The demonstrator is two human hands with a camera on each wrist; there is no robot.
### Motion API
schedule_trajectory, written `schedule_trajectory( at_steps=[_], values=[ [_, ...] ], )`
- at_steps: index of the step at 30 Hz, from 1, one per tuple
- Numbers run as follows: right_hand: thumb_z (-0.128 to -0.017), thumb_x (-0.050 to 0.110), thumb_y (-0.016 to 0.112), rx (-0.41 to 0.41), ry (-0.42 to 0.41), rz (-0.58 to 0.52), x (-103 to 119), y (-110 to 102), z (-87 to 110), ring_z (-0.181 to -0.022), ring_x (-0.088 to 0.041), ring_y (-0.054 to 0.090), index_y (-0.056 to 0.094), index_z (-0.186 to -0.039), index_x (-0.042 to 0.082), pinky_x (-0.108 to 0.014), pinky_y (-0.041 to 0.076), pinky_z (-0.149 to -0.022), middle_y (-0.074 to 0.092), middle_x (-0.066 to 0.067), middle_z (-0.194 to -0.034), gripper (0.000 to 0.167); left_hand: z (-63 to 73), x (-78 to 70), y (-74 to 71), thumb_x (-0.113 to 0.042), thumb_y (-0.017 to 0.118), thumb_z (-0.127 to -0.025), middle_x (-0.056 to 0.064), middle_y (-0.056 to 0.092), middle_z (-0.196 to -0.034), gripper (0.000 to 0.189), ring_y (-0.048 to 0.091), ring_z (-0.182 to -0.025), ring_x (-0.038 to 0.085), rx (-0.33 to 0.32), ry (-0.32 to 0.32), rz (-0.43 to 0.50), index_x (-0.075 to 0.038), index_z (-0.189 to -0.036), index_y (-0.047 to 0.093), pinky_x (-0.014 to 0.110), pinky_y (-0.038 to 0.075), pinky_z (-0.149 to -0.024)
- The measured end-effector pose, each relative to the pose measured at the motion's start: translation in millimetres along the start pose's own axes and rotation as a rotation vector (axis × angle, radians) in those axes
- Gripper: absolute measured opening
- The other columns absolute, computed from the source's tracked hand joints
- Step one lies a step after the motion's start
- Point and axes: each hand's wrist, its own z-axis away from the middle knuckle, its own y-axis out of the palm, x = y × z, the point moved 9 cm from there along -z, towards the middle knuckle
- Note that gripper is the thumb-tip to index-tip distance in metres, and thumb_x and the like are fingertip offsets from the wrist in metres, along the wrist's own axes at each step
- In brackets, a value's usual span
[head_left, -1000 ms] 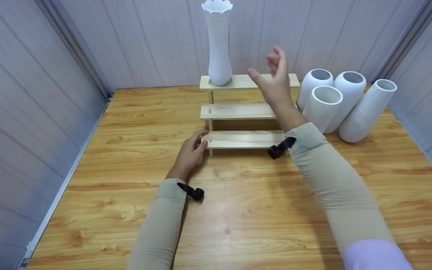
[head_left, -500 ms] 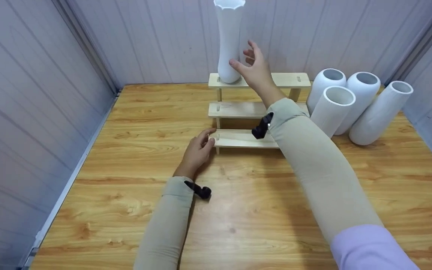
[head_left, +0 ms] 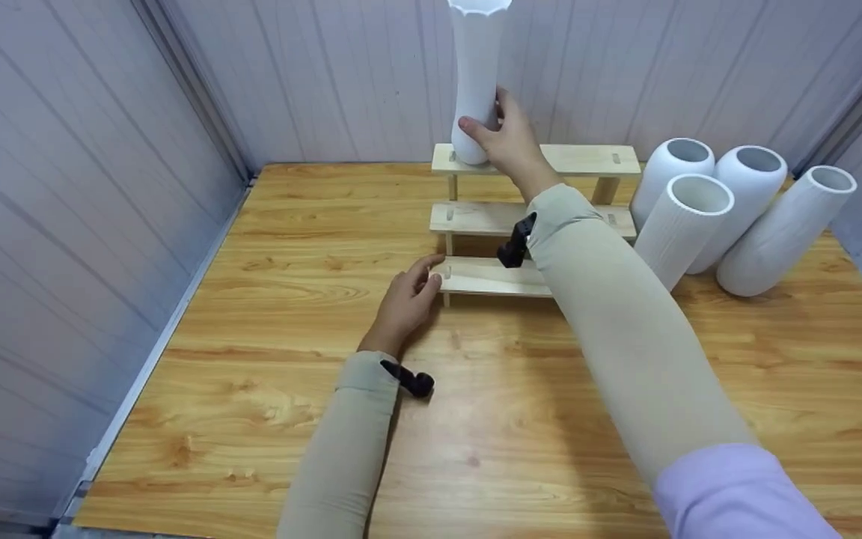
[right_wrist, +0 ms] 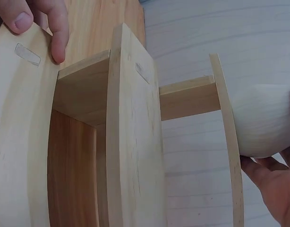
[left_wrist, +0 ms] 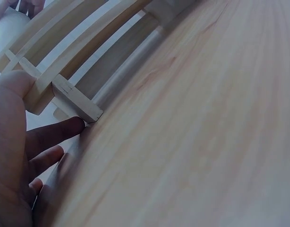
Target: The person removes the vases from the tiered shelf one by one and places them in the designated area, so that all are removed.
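Note:
A tall white vase (head_left: 477,56) with a scalloped rim stands upright at the left end of the top tier of a three-tier wooden stand (head_left: 487,278). My right hand (head_left: 515,146) grips its lower part, thumb across the front and fingers round the far side. In the right wrist view the vase's rounded base (right_wrist: 260,118) sits against the top board. At the left end of the lowest tier, my left hand (head_left: 406,303) holds the board between thumb and fingers. The left wrist view shows one fingertip (left_wrist: 76,125) at the foot of the stand's leg.
Several more white vases stand close together right of the stand, among them a ribbed cylinder (head_left: 682,232) and a leaning tapered one (head_left: 786,232). A pale panel wall (head_left: 356,82) rises behind the wooden table (head_left: 251,419), with side walls left and right.
My right hand has moved left to the tall vase and closed round its lower part. My left hand stays at the lowest board. The head view has shifted slightly left.

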Motion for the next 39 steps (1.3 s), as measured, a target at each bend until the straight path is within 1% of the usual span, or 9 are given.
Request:
schedule_trajectory(
  at_steps=[2, 6, 10, 14, 19, 26, 32, 34, 39],
  values=[
    [-0.095, 0.042, 0.068, -0.004, 0.011, 0.004, 0.3, -2.6, 3.2, -0.142, -0.013, 0.037, 0.019, -0.162, 0.020, -0.033, 0.033, -0.117, 0.034, -0.002, -0.161, 0.086, -0.5, -1.0, -0.9, -0.031, 0.049, -0.105, 0.010, 0.066, -0.108, 0.040, 0.059, -0.101, 0.024, -0.003, 0.002, -0.005, -0.023, -0.145, 0.055, 0.043, 0.046, -0.097],
    [-0.095, 0.041, 0.068, -0.004, 0.012, 0.009, 2.0, -7.2, 10.2, -0.141, -0.013, 0.039, 0.019, -0.162, 0.020, -0.035, 0.035, -0.116, 0.035, 0.000, -0.160, 0.086, -2.0, -2.2, -3.4, -0.030, 0.050, -0.105, 0.003, 0.047, -0.081, 0.040, 0.047, -0.080, 0.023, -0.007, 0.006, -0.007, -0.022, -0.144, 0.056, 0.043, 0.043, -0.085],
    [-0.094, 0.040, 0.070, -0.010, -0.001, 0.010, 3.7, -13.1, 17.7, -0.139, -0.016, 0.042, 0.022, -0.161, 0.021, -0.038, 0.038, -0.114, 0.039, -0.001, -0.158, 0.085, -3.2, -2.5, -6.6, -0.031, 0.051, -0.104, 0.003, 0.054, -0.088, 0.040, 0.052, -0.089, 0.024, -0.016, 0.000, -0.013, -0.023, -0.144, 0.056, 0.045, 0.044, -0.092],
    [-0.093, 0.043, 0.070, -0.018, -0.002, 0.042, 2.3, -20.7, 26.4, -0.138, -0.016, 0.044, 0.023, -0.161, 0.021, -0.038, 0.040, -0.113, 0.041, -0.002, -0.157, 0.085, -2.0, -1.7, -8.4, -0.031, 0.051, -0.104, 0.009, 0.066, -0.107, 0.040, 0.059, -0.107, 0.028, -0.017, -0.015, -0.014, -0.025, -0.143, 0.056, 0.047, 0.044, -0.101],
    [-0.092, 0.046, 0.070, -0.037, -0.002, 0.083, -0.3, -34.7, 38.7, -0.135, -0.017, 0.047, 0.024, -0.160, 0.019, -0.036, 0.042, -0.111, 0.043, -0.004, -0.155, 0.087, -0.5, -1.1, -9.7, -0.032, 0.051, -0.105, 0.011, 0.066, -0.129, 0.040, 0.057, -0.122, 0.030, -0.015, -0.039, -0.016, -0.026, -0.144, 0.056, 0.048, 0.041, -0.107],
    [-0.092, 0.047, 0.069, -0.088, 0.042, 0.059, -8.9, -68.4, 56.4, -0.136, -0.020, 0.048, 0.025, -0.160, 0.019, -0.037, 0.042, -0.111, 0.044, -0.006, -0.155, 0.086, -2.4, -4.6, -10.1, -0.031, 0.050, -0.105, 0.014, 0.066, -0.116, 0.040, 0.058, -0.113, 0.029, -0.007, -0.032, -0.019, -0.025, -0.144, 0.055, 0.048, 0.042, -0.104],
    [-0.092, 0.048, 0.069, -0.146, 0.087, 0.076, -17.2, -101.6, 73.3, -0.137, -0.021, 0.047, 0.024, -0.160, 0.018, -0.037, 0.040, -0.113, 0.042, -0.009, -0.157, 0.087, -2.2, -4.5, -8.7, -0.032, 0.049, -0.106, 0.014, 0.062, -0.136, 0.041, 0.054, -0.126, 0.031, -0.002, -0.045, -0.023, -0.026, -0.145, 0.054, 0.048, 0.039, -0.109],
    [-0.092, 0.047, 0.069, -0.164, 0.103, 0.068, -18.4, -111.7, 79.9, -0.138, -0.022, 0.045, 0.024, -0.160, 0.019, -0.038, 0.039, -0.114, 0.041, -0.008, -0.158, 0.086, -2.2, -4.8, -8.9, -0.032, 0.049, -0.105, 0.015, 0.062, -0.137, 0.041, 0.054, -0.128, 0.032, -0.004, -0.046, -0.016, -0.025, -0.145, 0.055, 0.048, 0.039, -0.110],
    [-0.092, 0.048, 0.068, -0.205, 0.119, 0.072, -18.0, -134.0, 98.7, -0.141, -0.022, 0.044, 0.024, -0.160, 0.021, -0.040, 0.037, -0.115, 0.039, -0.007, -0.159, 0.085, -2.7, -2.8, -11.3, -0.031, 0.049, -0.105, 0.013, 0.066, -0.122, 0.041, 0.057, -0.121, 0.030, -0.011, -0.044, -0.011, -0.024, -0.145, 0.055, 0.048, 0.041, -0.107]
  ],
)
